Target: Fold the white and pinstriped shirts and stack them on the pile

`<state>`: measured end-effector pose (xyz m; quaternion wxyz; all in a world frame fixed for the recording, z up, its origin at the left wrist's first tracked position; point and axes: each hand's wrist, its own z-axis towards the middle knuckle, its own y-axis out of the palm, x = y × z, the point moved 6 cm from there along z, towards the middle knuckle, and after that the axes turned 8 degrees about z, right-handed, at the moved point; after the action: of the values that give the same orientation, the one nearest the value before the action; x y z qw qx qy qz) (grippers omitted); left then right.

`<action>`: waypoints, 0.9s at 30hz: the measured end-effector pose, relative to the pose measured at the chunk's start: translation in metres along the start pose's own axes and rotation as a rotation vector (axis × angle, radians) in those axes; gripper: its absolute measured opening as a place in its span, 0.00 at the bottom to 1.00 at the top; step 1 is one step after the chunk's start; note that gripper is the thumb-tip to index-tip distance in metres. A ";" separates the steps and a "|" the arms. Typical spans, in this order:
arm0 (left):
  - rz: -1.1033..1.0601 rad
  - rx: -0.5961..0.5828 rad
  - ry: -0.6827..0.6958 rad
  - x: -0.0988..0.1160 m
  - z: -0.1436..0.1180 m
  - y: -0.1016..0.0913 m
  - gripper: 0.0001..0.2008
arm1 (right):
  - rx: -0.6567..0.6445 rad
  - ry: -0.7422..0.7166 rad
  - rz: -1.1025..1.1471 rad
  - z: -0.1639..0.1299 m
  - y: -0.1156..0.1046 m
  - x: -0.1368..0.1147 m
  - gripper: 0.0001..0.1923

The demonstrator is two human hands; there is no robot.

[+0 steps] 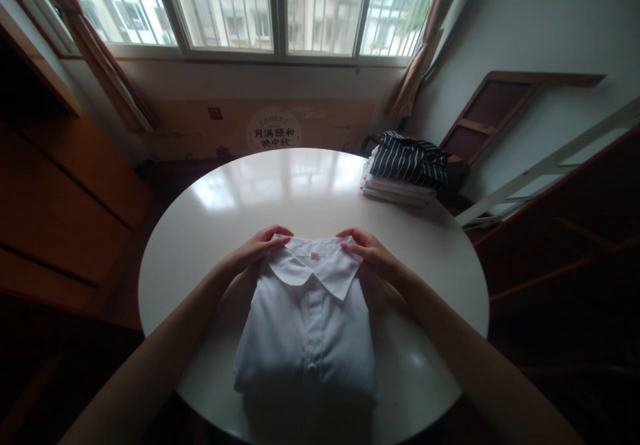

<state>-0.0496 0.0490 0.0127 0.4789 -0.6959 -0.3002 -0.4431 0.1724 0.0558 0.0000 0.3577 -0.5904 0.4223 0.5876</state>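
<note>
A white button-up shirt (310,325), folded into a neat block with its front facing up, lies at the near middle of the round white table (200,232). Its collar points away from me, and a small label shows inside the neck. My left hand (267,242) pinches the collar's left corner, thumb on top and fingers behind. On the opposite side, my right hand (365,248) grips the collar's right part in the same way. The fingers beneath the cloth are partly hidden.
A stack of folded white clothes (395,188) with a black striped garment (410,158) on top stands at the table's far right edge. Beyond are a windowed wall, a printed cardboard panel (195,128) and a wooden chair (493,108). Wooden cabinets (60,212) stand left.
</note>
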 end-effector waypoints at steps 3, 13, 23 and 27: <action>0.006 0.005 0.006 -0.002 0.001 0.000 0.22 | -0.006 0.003 -0.012 -0.001 0.000 0.000 0.16; 0.022 0.011 0.016 -0.001 0.002 0.000 0.21 | -0.014 0.002 -0.023 -0.001 0.001 -0.001 0.15; 0.022 0.012 0.027 -0.004 0.003 0.000 0.20 | -0.010 -0.001 -0.152 -0.001 0.002 -0.001 0.16; 0.020 0.015 0.028 -0.004 0.003 0.000 0.20 | -0.007 -0.003 -0.164 -0.001 0.002 -0.002 0.17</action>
<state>-0.0506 0.0519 0.0084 0.4925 -0.6890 -0.2897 -0.4459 0.1710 0.0541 0.0018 0.4034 -0.6232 0.3699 0.5586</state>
